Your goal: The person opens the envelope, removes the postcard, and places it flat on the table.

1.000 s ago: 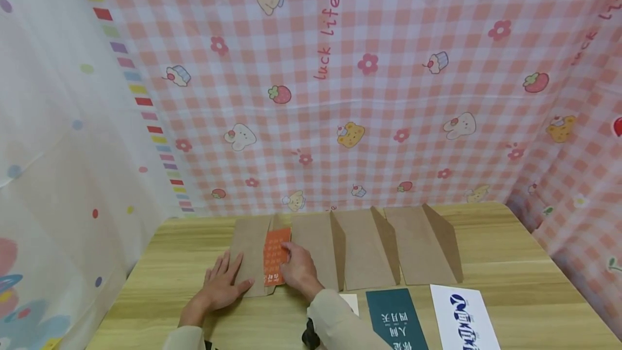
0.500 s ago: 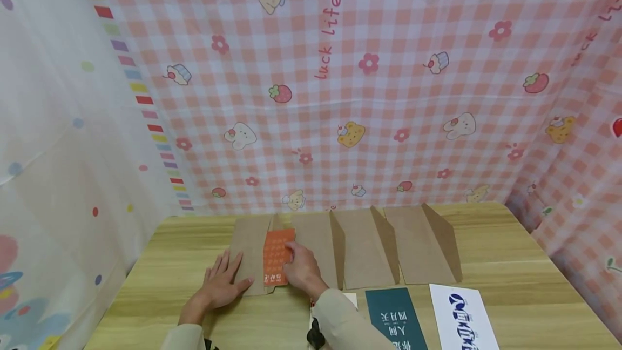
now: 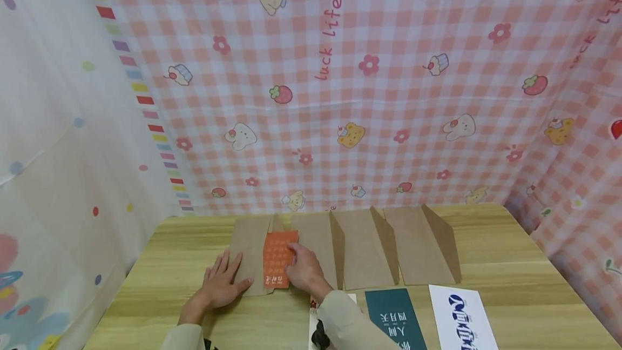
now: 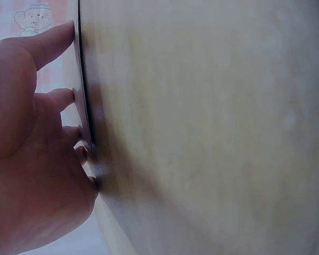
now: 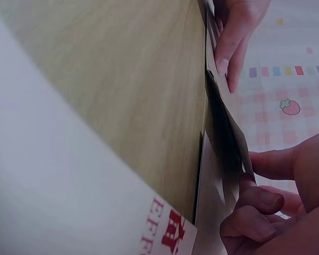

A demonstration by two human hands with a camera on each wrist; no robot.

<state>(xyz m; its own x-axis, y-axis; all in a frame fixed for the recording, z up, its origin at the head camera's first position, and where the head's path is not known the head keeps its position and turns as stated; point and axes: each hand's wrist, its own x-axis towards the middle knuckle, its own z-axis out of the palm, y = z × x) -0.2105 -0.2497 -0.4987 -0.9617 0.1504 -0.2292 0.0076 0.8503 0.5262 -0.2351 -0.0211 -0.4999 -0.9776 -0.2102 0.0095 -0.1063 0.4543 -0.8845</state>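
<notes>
An orange card (image 3: 277, 258) with pale writing sticks out from the right side of the leftmost brown paper envelope (image 3: 251, 242). My right hand (image 3: 306, 270) pinches the card's right edge between thumb and curled fingers, as the right wrist view also shows. With fingers spread, my left hand (image 3: 221, 285) rests on the envelope's left part. In the left wrist view the fingertips of this hand (image 4: 21, 143) press along the envelope's thin edge. The card's left end is hidden inside the envelope.
Three more brown envelopes (image 3: 366, 247) lie in a row to the right, flaps unfolded. In front of them are a dark green card (image 3: 389, 307), a white card (image 3: 461, 312) with blue lettering, and a cream card (image 5: 122, 175) with red print, partly under my right sleeve.
My right hand has shifted slightly to the right with the orange card, and more of the card shows outside the envelope. The left hand has stayed in place.
</notes>
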